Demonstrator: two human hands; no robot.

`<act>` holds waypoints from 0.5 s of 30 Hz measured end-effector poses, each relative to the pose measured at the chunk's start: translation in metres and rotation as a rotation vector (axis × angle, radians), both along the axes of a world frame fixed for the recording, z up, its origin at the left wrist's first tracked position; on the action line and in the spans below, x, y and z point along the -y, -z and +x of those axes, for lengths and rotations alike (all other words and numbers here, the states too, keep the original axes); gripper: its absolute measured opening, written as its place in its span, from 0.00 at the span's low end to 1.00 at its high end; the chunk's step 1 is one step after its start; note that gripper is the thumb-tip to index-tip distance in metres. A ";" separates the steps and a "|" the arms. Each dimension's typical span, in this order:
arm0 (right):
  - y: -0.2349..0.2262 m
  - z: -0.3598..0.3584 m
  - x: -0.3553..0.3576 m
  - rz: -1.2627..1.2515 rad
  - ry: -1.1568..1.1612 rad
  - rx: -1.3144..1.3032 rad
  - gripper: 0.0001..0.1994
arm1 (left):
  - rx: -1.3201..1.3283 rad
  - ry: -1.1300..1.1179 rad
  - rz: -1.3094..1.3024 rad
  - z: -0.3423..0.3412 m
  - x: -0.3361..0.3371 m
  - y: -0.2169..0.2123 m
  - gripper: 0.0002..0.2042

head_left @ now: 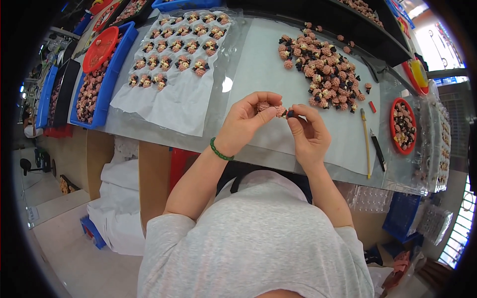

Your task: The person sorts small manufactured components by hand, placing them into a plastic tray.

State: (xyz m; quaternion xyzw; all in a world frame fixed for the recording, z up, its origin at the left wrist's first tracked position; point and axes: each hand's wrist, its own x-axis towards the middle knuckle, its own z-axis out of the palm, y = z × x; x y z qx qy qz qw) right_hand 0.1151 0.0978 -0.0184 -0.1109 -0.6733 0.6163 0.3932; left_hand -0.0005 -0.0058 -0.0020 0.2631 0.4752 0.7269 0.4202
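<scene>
Above the table's near edge my two hands meet. Fingers curled, my left hand [243,121] holds a small figurine [279,111] with pink curly hair, and a second pink curly piece [263,106] shows inside the same grip. My right hand [310,134] pinches a tiny dark part [290,113] against the figurine's right end; whether the two are joined I cannot tell. Beyond my hands lies a heap of similar pink and black figurines [328,74] on white paper [258,64].
At left, a tray lined with white paper [164,107] bears rows of figurines. A blue bin [130,42] with a red bowl [101,48] stands further left. To the right lie a yellow stick tool [367,149], a black-handled knife [378,151], a red piece [372,107] and a filled red bowl [393,136].
</scene>
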 end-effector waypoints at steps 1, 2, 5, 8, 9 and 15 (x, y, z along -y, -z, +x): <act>-0.002 0.001 -0.003 -0.001 -0.003 -0.001 0.12 | -0.001 -0.003 -0.001 -0.001 0.001 -0.002 0.11; -0.004 0.002 -0.006 0.007 -0.033 0.047 0.11 | 0.069 -0.002 -0.047 -0.003 0.001 -0.005 0.11; -0.016 -0.004 -0.008 -0.001 -0.104 0.151 0.08 | 0.045 -0.021 -0.095 -0.003 0.004 -0.003 0.12; -0.022 -0.012 -0.005 -0.047 -0.150 0.209 0.07 | -0.149 -0.058 -0.099 0.005 0.007 0.000 0.15; -0.022 -0.014 -0.003 -0.078 -0.149 0.215 0.07 | -0.244 -0.070 -0.099 0.009 0.008 0.002 0.17; -0.019 -0.015 -0.001 -0.166 -0.228 0.243 0.07 | -0.412 -0.111 -0.095 0.014 0.022 -0.005 0.21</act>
